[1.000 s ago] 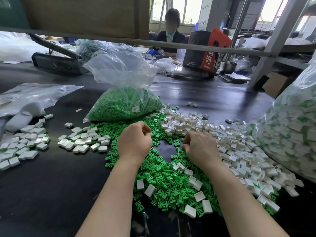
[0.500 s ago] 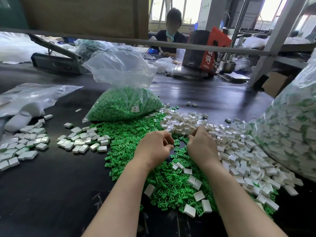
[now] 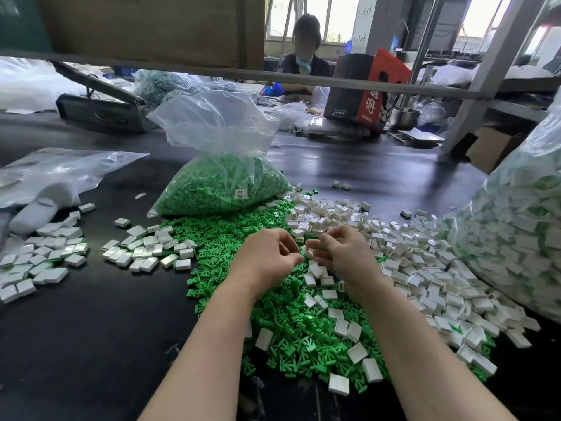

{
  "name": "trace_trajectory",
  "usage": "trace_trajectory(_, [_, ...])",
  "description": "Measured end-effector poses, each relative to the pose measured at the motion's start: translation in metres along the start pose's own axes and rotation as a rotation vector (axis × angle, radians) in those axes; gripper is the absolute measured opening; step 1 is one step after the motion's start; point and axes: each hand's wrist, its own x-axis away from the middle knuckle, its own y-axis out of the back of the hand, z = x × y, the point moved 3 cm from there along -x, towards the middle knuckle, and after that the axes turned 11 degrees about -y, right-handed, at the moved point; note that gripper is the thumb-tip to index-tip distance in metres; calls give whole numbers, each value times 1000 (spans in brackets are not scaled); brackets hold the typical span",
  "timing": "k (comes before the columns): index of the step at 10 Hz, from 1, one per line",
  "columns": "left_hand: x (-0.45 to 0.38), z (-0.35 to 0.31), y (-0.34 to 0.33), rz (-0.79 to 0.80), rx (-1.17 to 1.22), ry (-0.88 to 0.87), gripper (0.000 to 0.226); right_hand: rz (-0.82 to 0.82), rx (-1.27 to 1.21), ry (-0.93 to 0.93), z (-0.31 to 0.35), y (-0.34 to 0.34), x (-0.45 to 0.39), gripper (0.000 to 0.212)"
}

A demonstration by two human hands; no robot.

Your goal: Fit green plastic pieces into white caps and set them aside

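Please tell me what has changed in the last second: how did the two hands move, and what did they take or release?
The left hand moved right, off the green pieces, to meet the right hand, which rose from the white caps. Both are now lifted together, the right pinching a white cap; what the left holds is hidden. The bag of green pieces and finished caps stayed as they were.

bright daylight from rear windows (image 3: 482,16) (overexposed); glare on table (image 3: 349,168); edges bowed

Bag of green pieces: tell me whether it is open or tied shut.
Open. The bag of green pieces sits on the table with its clear neck standing up loose and gaping, untied.
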Motion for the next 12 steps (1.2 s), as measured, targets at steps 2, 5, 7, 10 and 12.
trace_trajectory(2, [1, -16, -17, 217, -100, 37, 36, -25, -5, 36, 0, 0, 1, 8])
trace_trajectory(5, [3, -15, -20, 198, 28, 21, 24, -110, 103, 187, 7, 4, 8, 6])
trace_trajectory(7, [2, -12, -17, 153, 71, 20, 29, -166, 275, 265, 8, 5, 8, 5])
trace_trajectory(10, [4, -20, -9, 120, -49, 7, 22, -152, 909, 278, 10, 7, 10, 13])
trace_trajectory(12, [10, -50, 4, 60, -154, -90, 13, -156, 930, 271, 25, 20, 32, 9])
